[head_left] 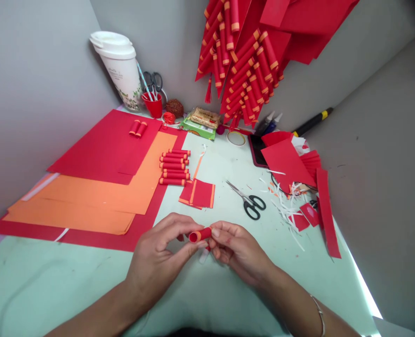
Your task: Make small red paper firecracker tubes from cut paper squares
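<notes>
Between my two hands is a small red paper tube with orange bands at its ends, its hollow left end facing me. My left hand pinches it near the left end with thumb and fingers. At the other end, the fingertips of my right hand grip it. Just below the tube a small whitish piece shows, partly hidden by my fingers. Beyond my hands lie red paper pieces with orange edges and a stack of finished-looking red tubes.
Black-handled scissors lie open right of centre. Red and orange paper sheets cover the left. Paper scraps and a phone are at right. A white lidded cup stands at the back; red tube clusters hang on the wall.
</notes>
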`<state>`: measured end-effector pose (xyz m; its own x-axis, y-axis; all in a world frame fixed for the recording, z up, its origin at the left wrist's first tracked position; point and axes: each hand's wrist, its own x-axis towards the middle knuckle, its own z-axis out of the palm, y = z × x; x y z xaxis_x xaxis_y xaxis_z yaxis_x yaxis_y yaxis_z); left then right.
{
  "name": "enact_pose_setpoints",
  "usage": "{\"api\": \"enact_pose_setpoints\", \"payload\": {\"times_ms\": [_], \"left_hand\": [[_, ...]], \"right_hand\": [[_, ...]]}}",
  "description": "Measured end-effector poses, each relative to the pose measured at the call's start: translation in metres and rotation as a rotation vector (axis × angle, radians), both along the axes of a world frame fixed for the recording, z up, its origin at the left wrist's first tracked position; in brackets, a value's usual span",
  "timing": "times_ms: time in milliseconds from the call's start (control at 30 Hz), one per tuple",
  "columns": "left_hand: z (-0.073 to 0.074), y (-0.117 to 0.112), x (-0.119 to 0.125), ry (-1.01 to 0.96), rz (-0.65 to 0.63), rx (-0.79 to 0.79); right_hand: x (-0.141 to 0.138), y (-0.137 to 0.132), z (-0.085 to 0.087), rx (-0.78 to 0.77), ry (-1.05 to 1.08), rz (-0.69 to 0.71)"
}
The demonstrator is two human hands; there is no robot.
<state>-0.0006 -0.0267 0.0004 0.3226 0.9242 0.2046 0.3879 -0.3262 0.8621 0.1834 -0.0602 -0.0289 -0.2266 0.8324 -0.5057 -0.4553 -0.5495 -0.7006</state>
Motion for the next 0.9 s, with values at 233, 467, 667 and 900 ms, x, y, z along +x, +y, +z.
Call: {"api": "enact_pose_setpoints", "payload": {"times_ms": [233,467,667,900], "left_hand": [[0.001,-0.001,0.003,0.02,-0.036,0.007],[0.003,0.001,0.003,0.004,0.029,-0.223],[0.003,0.008,0.001,-0.188,-0.006,-0.547],[-0.002,0.008,0.005,-0.308,-0.039,-0.686]], "right_hand": [[0.0,0.0,-0.001,0.019,-0.004,0.023],[-0.002,0.0,-0.001,0.057,-0.072,0.093],[-0.008,-0.004,0.006,0.195,-0.321,0.039],[-0.015,-0.006,0.011,0.256,-0.472,0.037]]}}
